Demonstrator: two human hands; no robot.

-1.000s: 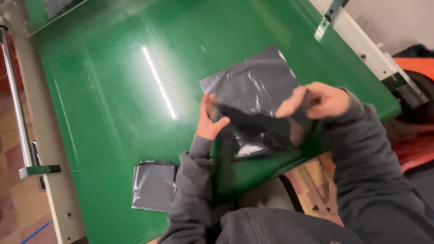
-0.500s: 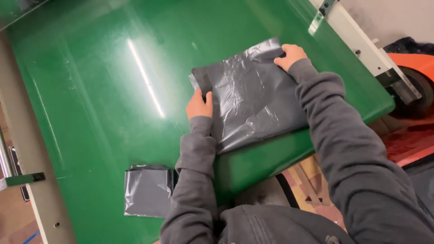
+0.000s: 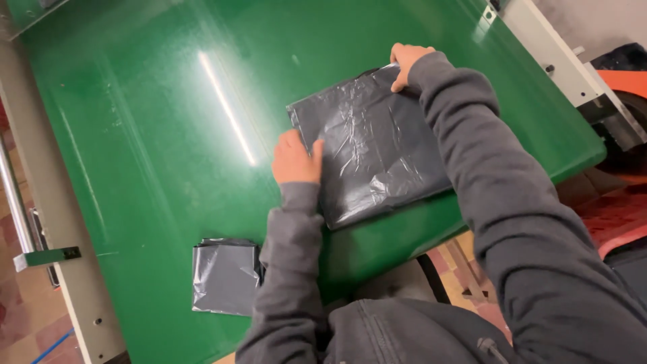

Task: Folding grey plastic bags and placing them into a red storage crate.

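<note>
On green table, grey bag now lies flatter.

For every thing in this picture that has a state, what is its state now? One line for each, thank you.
Large grey plastic bag: spread flat on the green table, wrinkled.
Small grey bag: folded, lying by the near edge, untouched.
Left hand: pressing the large bag's left edge.
Right hand: holding its far corner down.

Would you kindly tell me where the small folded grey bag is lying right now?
In the head view, the small folded grey bag lies on the green table near its front edge, at lower left, just left of the person's left sleeve.
</note>
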